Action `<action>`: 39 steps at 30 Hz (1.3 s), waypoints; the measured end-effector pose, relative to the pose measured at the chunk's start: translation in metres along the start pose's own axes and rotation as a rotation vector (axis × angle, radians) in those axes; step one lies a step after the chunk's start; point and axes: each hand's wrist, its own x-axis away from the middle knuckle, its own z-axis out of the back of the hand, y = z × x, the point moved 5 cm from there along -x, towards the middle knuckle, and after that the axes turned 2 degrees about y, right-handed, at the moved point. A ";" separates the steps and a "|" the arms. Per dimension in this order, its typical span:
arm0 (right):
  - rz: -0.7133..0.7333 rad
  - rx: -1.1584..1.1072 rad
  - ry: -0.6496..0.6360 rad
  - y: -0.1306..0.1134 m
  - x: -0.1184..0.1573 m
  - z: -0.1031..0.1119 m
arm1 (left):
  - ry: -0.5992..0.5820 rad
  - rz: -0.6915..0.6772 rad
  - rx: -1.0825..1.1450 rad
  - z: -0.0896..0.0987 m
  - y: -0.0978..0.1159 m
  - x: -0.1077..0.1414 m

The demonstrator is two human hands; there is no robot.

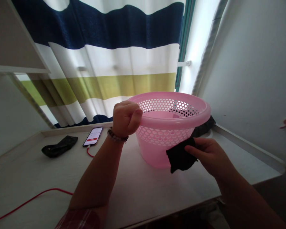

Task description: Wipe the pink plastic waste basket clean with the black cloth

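Observation:
A pink plastic laundry basket (154, 149) with a perforated upper wall stands upright on the white tabletop. My left hand (127, 117) is closed around the left side of its rim, a beaded bracelet on the wrist. Between the thumb and fingers of my right hand (208, 154) hangs a small piece of black cloth (182, 156), in front of the basket's lower right wall. Whether the cloth touches the basket I cannot tell. Most of the basket's inside is hidden by its front rim.
To the left lie a folded black item (59, 146), probably fabric, and a lit phone (92, 136) with a red cable (54, 189). Dark material (205, 127) sits behind the basket's right side. A striped curtain (109, 63) hangs at the back; a white wall (255, 63) bounds the right.

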 end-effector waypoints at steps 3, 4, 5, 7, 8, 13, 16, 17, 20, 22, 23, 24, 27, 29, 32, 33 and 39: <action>0.002 0.031 0.053 0.011 -0.003 0.005 | -0.012 0.019 0.058 0.000 -0.002 0.001; -0.030 0.052 0.042 0.023 -0.004 0.005 | -0.015 0.021 0.064 0.000 -0.002 0.001; -0.079 0.079 0.014 0.037 -0.005 0.004 | -0.017 0.022 0.065 0.000 -0.002 0.002; -0.189 0.139 -0.060 0.067 -0.005 0.000 | -0.014 0.022 0.065 0.000 -0.001 0.002; -0.234 0.170 -0.079 0.080 -0.004 -0.001 | -0.012 0.023 0.066 0.000 -0.001 0.002; -0.296 0.144 -0.088 0.099 0.003 -0.005 | 0.004 0.012 0.087 0.000 0.000 0.002; -0.223 0.094 -0.062 0.081 0.001 -0.001 | 0.005 0.005 0.097 0.001 0.000 0.001; -0.185 0.075 -0.036 0.071 -0.001 0.002 | 0.000 0.007 0.095 0.001 0.001 0.001; -0.066 -0.011 0.050 0.042 -0.006 0.014 | -0.011 0.014 0.084 0.001 0.001 0.001; 0.011 -0.050 0.105 0.025 -0.008 0.022 | -0.010 0.009 0.086 0.001 0.001 0.001; 0.040 -0.053 0.138 0.020 -0.008 0.025 | -0.007 0.006 0.089 0.001 0.001 0.001; 0.056 -0.040 0.164 0.017 -0.008 0.027 | -0.001 0.002 0.093 0.001 0.001 0.001; 0.024 0.052 0.176 0.029 -0.005 0.022 | 0.018 -0.012 0.107 0.001 0.000 0.002; -0.063 0.106 0.103 0.051 -0.002 0.012 | 0.018 -0.014 0.107 0.000 0.000 0.002; -0.222 0.113 -0.032 0.088 0.003 -0.003 | 0.009 -0.007 0.095 0.000 -0.001 0.003; -0.263 0.102 -0.066 0.097 0.004 -0.006 | 0.008 -0.006 0.094 0.000 -0.002 0.003; -0.167 0.152 -0.074 0.079 0.007 -0.007 | 0.013 -0.002 0.124 0.000 -0.002 0.002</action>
